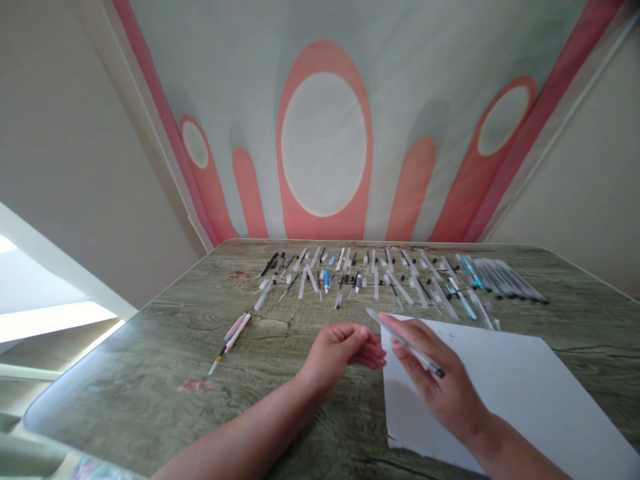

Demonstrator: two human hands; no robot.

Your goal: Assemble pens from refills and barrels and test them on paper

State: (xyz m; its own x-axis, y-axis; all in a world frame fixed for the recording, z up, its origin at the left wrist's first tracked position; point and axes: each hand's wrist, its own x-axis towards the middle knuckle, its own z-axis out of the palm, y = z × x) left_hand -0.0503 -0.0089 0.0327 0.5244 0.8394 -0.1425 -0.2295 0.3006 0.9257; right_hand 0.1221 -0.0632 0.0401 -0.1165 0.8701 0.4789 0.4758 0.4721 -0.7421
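My right hand (440, 380) is closed around a clear-barrelled pen (413, 349), held slantwise over the white sheet. Its black end points down and right, and the pale end points up and left. Close beside it, my left hand (343, 353) is over the wooden-patterned table with its fingers loosely curved and apart; I see nothing held in it. The white sheet (500, 393) lies under my right hand and forearm. Beyond both hands, clear pen barrels (376, 283), black refills (290, 287) and small caps are spread in rough rows.
At the right back, several assembled clear pens (510, 280) lie side by side. Pink-and-white pen parts (237, 331) with a refill (216, 363) lie left. A blue pen piece (327, 281) is among the loose parts. A patterned backdrop (325, 227) rises behind the table (150, 373).
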